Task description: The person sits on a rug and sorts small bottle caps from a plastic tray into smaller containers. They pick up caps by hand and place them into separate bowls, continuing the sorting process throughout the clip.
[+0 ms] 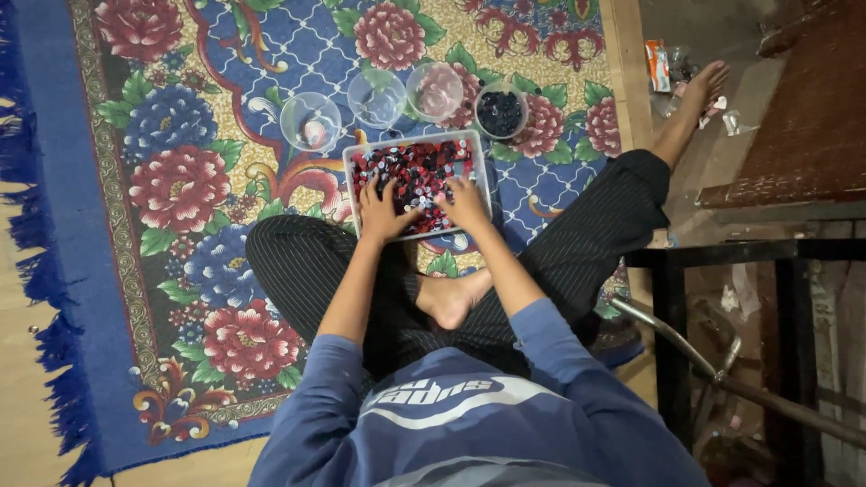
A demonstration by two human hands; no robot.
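Resting both hands in a shallow tray [350, 180] on the rug [180, 180]: left hand [383, 212] and right hand [465, 203], fingers spread over small red, black and white pieces [417, 167]. Pieces likely light, hard, slippery; pinch singly by edges.

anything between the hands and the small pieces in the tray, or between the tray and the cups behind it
Nothing visible. The left hand and right hand both rest directly on the red and dark pieces in the tray. The four cups stand just beyond the tray's far edge, with only bare rug between.
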